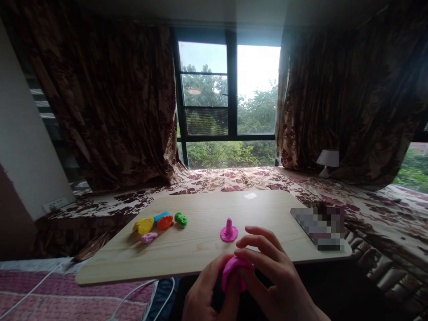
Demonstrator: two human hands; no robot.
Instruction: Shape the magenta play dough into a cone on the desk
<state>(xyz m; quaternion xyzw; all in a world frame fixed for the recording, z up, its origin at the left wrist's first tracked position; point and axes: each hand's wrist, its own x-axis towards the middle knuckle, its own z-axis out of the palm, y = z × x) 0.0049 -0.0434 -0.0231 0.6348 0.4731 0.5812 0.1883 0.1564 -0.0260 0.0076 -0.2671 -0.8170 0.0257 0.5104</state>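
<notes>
Both hands hold one piece of bright pink modelling clay, curved like a cap or shallow cup, just off the table's near edge. My left hand is closed on its left side, with a thumb pressed into the hollow. My right hand grips the right side with its thumb and a finger, while other fingers stretch above the clay. Beyond the hands, a pink clay shape stands on the table: a flat round base with an upright stem. The underside of the held clay is partly hidden by the fingers.
On the pale wooden table, yellow, blue, orange, green and light pink clay lumps lie at left. A blurred-out object lies at right. White cables hang below the near edge.
</notes>
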